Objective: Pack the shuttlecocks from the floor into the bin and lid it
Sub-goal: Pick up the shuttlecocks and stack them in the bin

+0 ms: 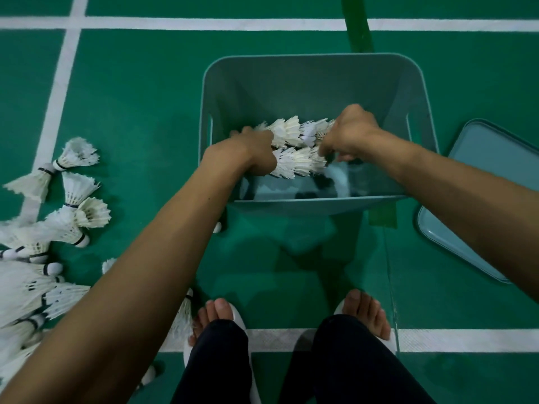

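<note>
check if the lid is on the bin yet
Off. The bin is open-topped, the left hand and right hand hold shuttlecocks inside it, and the lid lies on the floor to its right.

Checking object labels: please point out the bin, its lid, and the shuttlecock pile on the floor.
bin [315, 61]: head view, far rim.
lid [501, 153]: head view, flat surface.
shuttlecock pile [29, 284]: head view, feathers mid-pile.
</note>
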Demonstrator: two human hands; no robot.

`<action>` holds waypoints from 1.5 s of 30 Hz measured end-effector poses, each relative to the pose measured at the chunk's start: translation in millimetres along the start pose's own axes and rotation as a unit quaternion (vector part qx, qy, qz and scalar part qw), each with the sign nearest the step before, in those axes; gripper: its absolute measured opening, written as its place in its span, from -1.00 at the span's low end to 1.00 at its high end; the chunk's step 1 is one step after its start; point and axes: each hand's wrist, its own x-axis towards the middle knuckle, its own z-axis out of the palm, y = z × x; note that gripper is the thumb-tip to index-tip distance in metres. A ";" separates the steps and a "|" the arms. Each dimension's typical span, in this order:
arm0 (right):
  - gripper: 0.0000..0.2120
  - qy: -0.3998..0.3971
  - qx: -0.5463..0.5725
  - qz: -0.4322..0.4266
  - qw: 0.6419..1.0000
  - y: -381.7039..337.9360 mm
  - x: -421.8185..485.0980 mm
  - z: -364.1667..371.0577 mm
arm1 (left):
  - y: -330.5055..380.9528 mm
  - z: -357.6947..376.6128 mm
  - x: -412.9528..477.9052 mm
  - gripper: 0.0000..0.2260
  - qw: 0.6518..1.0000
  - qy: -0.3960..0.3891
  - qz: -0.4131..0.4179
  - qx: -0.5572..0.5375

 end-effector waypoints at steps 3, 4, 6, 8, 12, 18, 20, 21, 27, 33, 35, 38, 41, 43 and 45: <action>-0.83 0.117 -0.040 -0.057 0.991 -8.7 -24.0 -22.3 | -8.3 -18.5 -32.7 -0.57 0.985 0.139 0.062 -0.076; -0.92 0.142 -0.019 -0.090 0.986 -13.9 -36.7 -27.6 | -12.1 -23.7 -48.3 -0.61 0.968 0.200 0.093 -0.122; -0.90 0.168 0.054 -0.177 0.968 -29.7 -73.5 -31.7 | -22.8 -25.7 -84.5 -0.68 0.907 0.334 0.135 -0.216; -0.85 0.160 0.142 -0.273 0.938 -50.9 -118.5 -20.8 | -39.3 -9.9 -114.5 -0.72 0.838 0.461 0.115 -0.269; -0.90 0.063 0.231 -0.420 0.875 -84.6 -181.1 53.9 | -109.1 71.7 -131.5 -0.74 0.760 0.502 -0.152 -0.383; -0.81 -0.188 0.008 -0.453 0.872 -81.1 -181.2 173.8 | -173.1 194.7 -172.2 -0.88 0.795 0.357 -0.316 -0.376; -0.63 -0.213 -0.111 -0.456 0.857 -78.1 -182.6 199.9 | -175.1 214.2 -187.8 -0.82 0.776 0.403 -0.344 -0.343; -0.50 -0.217 -0.167 -0.460 0.845 -76.9 -186.8 211.3 | -174.4 221.4 -193.5 -0.77 0.753 0.427 -0.366 -0.341; -0.43 -0.227 -0.280 -0.497 0.789 -74.5 -204.6 248.4 | -159.0 253.4 -216.8 -0.49 0.723 0.470 -0.268 -0.430; -0.86 -0.224 -0.065 -0.340 0.911 -71.6 -152.1 230.3 | -133.3 258.6 -203.1 -0.29 0.874 0.335 -0.209 -0.283; -0.92 -0.227 -0.057 -0.268 0.935 -61.4 -140.2 223.4 | -127.4 262.5 -185.1 -0.26 0.911 0.267 -0.209 -0.234; -0.86 -0.203 -0.066 -0.154 0.965 -47.0 -131.2 219.9 | -124.8 260.4 -166.7 -0.37 0.908 0.273 -0.242 -0.206; -0.80 -0.153 -0.037 -0.113 0.981 -35.4 -131.0 216.6 | -128.3 254.2 -154.3 -0.49 0.891 0.323 -0.236 -0.216; -0.76 -0.091 -0.049 -0.145 0.984 -28.8 -138.0 216.6 | -130.4 250.1 -146.6 -0.50 0.892 0.335 -0.232 -0.197; -0.67 -0.017 -0.025 -0.208 0.978 -23.1 -147.5 218.7 | -131.1 244.4 -139.0 -0.57 0.888 0.351 -0.231 -0.187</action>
